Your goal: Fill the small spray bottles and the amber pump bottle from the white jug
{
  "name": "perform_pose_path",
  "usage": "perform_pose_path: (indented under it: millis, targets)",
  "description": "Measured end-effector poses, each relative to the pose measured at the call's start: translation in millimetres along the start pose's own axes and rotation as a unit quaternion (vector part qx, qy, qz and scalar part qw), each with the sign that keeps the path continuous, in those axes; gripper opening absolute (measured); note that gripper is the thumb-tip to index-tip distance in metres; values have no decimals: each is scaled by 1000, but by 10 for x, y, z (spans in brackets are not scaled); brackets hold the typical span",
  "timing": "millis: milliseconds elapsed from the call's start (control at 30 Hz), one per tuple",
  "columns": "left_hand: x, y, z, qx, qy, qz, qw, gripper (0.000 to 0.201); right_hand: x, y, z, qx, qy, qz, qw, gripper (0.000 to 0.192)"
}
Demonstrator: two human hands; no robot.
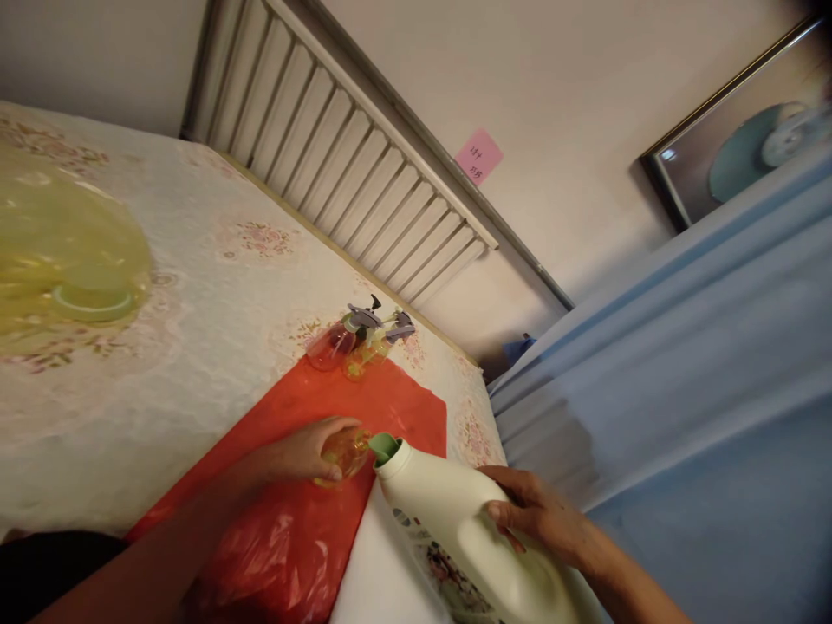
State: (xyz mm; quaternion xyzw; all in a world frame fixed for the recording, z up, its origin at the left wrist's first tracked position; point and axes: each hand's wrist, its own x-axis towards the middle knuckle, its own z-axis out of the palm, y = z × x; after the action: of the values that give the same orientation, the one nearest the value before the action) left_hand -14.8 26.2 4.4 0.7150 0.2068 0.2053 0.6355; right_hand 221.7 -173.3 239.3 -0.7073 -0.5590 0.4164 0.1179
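My left hand [304, 452] is wrapped round a small clear bottle [344, 452] with a yellowish tint, tilted with its neck to the right. My right hand [529, 507] grips the handle of a big cream detergent jug [455, 494], which leans toward the bottle. The jug's green pouring spout [383, 446] is at the bottle's mouth; whether they touch or liquid flows, I cannot tell. Both are over or beside a red plastic sheet [292, 511]. Beyond my hands stand a pinkish spray bottle [330, 347] and a yellow spray bottle [367, 357] with grey trigger heads.
A translucent yellow basin [123, 217] with a round green piece stands on the flowered tablecloth [195, 347] at left. A white radiator [338, 147] lines the wall, with a pink note [479, 156] above it. Blue-white cloth [689, 373] hangs at right, below a framed mirror [721, 130].
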Motion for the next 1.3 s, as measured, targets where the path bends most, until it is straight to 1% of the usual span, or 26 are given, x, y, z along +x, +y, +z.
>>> perform_pose_path:
  millis: [267,467,633,933,1033,1200,1300]
  targets:
    - [20,-59,0,-3,9,17,1000,81,13,-14,6,-2,4,-2,1000,49]
    - [6,-25,-8,-2,3,13,1000,80,4,-21,10,-2,3,2,1000,50]
    - [-11,8,-4,7,9,12,1000,80,-5,-17,13,3,2,3,1000,49]
    - [0,-29,-10,4,6,17,1000,79,11,6,11,2,6,8,1000,49]
    - [0,-30,-7,2,9,14,1000,79,11,3,12,3,5,9,1000,50]
    - [-17,1,-5,-5,-4,4,1000,81,5,7,16,5,7,11,1000,50]
    - [-30,3,-2,-5,-5,-3,1000,87,0,6,33,15,7,12,1000,50]
